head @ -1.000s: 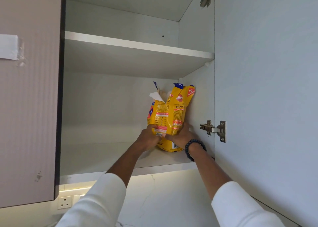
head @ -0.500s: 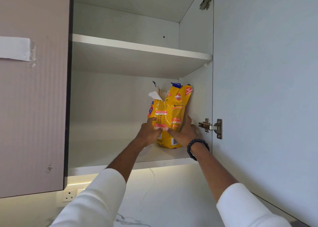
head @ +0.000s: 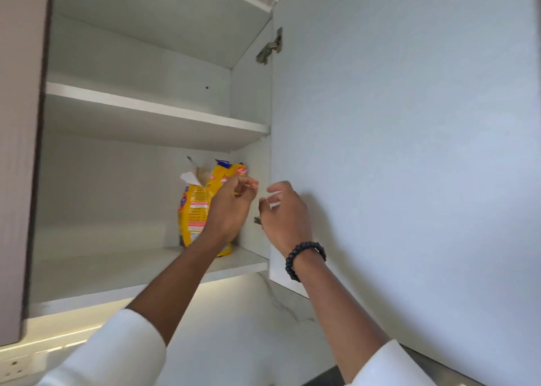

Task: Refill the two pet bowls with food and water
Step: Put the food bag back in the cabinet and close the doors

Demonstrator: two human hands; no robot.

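The yellow food bag (head: 194, 210) is standing upright at the right end of the lower shelf (head: 117, 271), its torn top gaping, probably so it is keeping its contents in and staying within easy reach. The left hand (head: 231, 207) is hovering in front of the bag's upper part, fingers loosely curled with nothing visibly between them; whether it is touching the bag cannot be told. The right hand (head: 285, 210) is hanging just beside it, in front of the open cupboard door (head: 409, 151), fingers loosely curled and gripping nothing.
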